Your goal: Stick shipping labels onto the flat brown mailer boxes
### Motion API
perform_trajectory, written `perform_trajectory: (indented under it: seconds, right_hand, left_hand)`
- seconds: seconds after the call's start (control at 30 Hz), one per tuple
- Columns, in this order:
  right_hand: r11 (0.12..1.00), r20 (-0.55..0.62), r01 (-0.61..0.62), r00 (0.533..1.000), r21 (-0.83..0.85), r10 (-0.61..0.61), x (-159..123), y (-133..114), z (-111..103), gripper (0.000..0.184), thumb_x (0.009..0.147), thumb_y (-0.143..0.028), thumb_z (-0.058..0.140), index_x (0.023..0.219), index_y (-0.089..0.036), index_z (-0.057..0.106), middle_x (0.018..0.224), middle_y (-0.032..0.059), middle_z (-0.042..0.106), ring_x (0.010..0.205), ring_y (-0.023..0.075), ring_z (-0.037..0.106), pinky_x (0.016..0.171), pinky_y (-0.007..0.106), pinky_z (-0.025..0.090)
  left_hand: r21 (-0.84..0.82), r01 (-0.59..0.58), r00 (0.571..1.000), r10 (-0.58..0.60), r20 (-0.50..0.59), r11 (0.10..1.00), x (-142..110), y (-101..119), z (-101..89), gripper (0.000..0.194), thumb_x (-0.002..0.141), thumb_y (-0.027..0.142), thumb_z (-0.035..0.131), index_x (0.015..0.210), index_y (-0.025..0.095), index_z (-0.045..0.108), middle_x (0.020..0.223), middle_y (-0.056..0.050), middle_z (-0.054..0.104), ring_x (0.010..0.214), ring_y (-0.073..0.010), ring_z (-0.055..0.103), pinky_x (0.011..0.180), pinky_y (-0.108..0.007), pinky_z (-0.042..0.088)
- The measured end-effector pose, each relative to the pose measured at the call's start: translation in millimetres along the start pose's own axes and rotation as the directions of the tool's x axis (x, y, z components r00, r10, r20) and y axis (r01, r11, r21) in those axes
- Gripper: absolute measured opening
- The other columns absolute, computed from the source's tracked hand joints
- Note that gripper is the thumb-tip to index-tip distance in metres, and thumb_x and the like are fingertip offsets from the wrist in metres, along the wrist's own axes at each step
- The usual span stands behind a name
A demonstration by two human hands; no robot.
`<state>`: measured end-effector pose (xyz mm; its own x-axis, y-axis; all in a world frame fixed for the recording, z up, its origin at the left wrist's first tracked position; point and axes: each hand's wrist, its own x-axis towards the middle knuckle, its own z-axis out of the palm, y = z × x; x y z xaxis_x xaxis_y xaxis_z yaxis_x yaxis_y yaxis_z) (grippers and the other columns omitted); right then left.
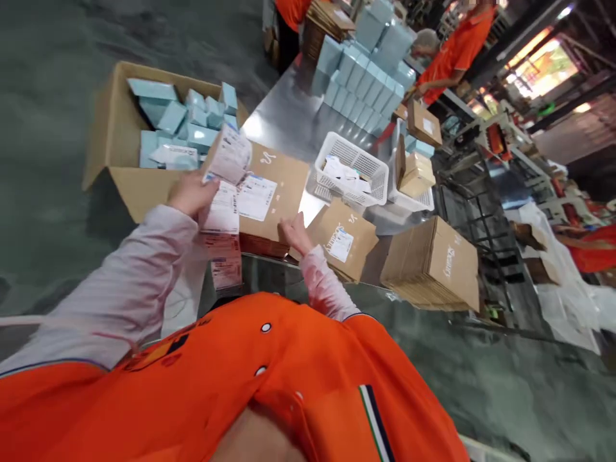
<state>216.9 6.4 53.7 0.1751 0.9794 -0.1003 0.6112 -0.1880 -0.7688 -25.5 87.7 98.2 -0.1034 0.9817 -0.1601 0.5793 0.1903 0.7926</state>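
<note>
Left of centre, the left hand (192, 192) grips a roll of printed labels (230, 154), its loose strip (225, 256) trailing toward the bottom of the frame. The right hand (297, 234) touches the near right corner of the flat cardboard stack (289, 173) in mid-frame (whether it pinches anything, I cannot tell). A white label (257, 197) lies on the stack — best smoothed from its middle outward, the strip kept clear and the cardboard steadied. Beyond, at the top, blue boxes (363, 83) stand piled on the surface (276, 109).
</note>
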Motion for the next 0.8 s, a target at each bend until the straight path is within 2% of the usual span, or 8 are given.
perform_trajectory:
  seconds: [0.1,0.2,0.3,0.4,0.53,0.6,0.67,0.8]
  right_hand:
    - [0.990,-0.045,0.031,0.999,0.141,-0.025,-7,12,-16,0.047,0.095,-0.034,0.052,0.134,-0.008,0.051,0.132,0.0156,0.062,0.121,0.0191,0.061,0.108,0.033,0.049]
    - [0.954,-0.210,0.067,0.978,0.294,-0.004,-32,43,-69,0.058,0.094,-0.038,0.050,0.144,-0.008,0.040,0.141,0.0155,0.057,0.125,0.0175,0.059,0.109,0.031,0.048]
    - [0.949,-0.349,0.036,0.934,0.312,0.079,-64,81,-137,0.069,0.091,-0.045,0.053,0.147,-0.008,0.036,0.146,0.0175,0.052,0.130,0.0208,0.056,0.111,0.036,0.046]
    - [0.971,-0.396,-0.213,0.886,0.111,0.240,-77,99,-169,0.076,0.081,-0.051,0.068,0.142,-0.012,0.046,0.144,0.0200,0.052,0.135,0.0296,0.050,0.112,0.047,0.044]
    - [0.977,-0.001,-0.047,0.999,0.207,0.048,-61,69,-122,0.083,0.059,-0.051,0.087,0.128,-0.016,0.058,0.130,0.0162,0.061,0.123,0.0309,0.057,0.101,0.045,0.051]
    - [0.869,0.186,0.072,0.965,0.490,-0.185,-55,43,-78,0.076,0.062,-0.056,0.084,0.125,-0.020,0.059,0.121,0.0104,0.065,0.114,0.0256,0.062,0.094,0.039,0.055]
    - [0.769,0.171,0.081,0.955,0.634,-0.241,-57,23,-41,0.059,0.074,-0.062,0.073,0.114,-0.020,0.063,0.110,0.0079,0.069,0.105,0.0227,0.064,0.088,0.036,0.057]
    - [0.763,0.334,-0.016,0.905,0.646,-0.264,-70,8,-9,0.057,0.075,-0.069,0.067,0.098,-0.017,0.067,0.096,0.0072,0.073,0.091,0.0209,0.067,0.081,0.035,0.060]
  left_hand:
    - [-0.169,0.107,0.994,-0.105,0.017,0.980,-22,25,-0.2,0.040,0.099,0.027,0.044,0.121,-0.005,0.057,0.122,-0.019,0.064,0.106,-0.0238,0.061,0.104,-0.046,0.045]
    - [-0.406,0.063,0.997,-0.035,0.075,0.912,-56,56,-1.3,0.043,0.100,0.033,0.044,0.123,-0.001,0.057,0.111,-0.011,0.068,0.099,-0.0198,0.064,0.101,-0.045,0.049]
    - [-0.511,-0.032,0.991,0.092,0.092,0.859,-82,73,-1.2,0.056,0.084,0.051,0.065,0.111,0.002,0.062,0.098,-0.006,0.068,0.098,-0.0218,0.064,0.099,-0.043,0.050]
    - [-0.500,-0.125,0.980,0.184,0.071,0.857,-99,68,4.0,0.064,0.060,0.055,0.081,0.103,0.010,0.067,0.093,-0.004,0.069,0.088,-0.0192,0.065,0.091,-0.035,0.055]
    - [-0.489,-0.043,0.969,0.156,0.192,0.871,-118,43,26.5,0.059,0.050,0.055,0.087,0.089,0.016,0.068,0.085,-0.005,0.070,0.071,-0.0163,0.063,0.068,-0.026,0.057]
    - [-0.457,0.063,0.922,0.124,0.367,0.887,-128,31,40.3,0.065,0.047,0.061,0.087,0.091,0.016,0.068,0.084,-0.006,0.072,0.069,-0.0180,0.063,0.060,-0.025,0.056]
    - [-0.403,0.101,0.890,0.098,0.445,0.910,-135,22,50.3,0.070,0.047,0.063,0.086,0.095,0.014,0.069,0.085,-0.007,0.073,0.070,-0.0197,0.064,0.059,-0.026,0.055]
    - [-0.508,-0.011,0.967,0.137,0.212,0.861,-140,13,51.1,0.069,0.055,0.058,0.085,0.102,0.010,0.070,0.100,-0.009,0.074,0.088,-0.0209,0.065,0.077,-0.026,0.055]
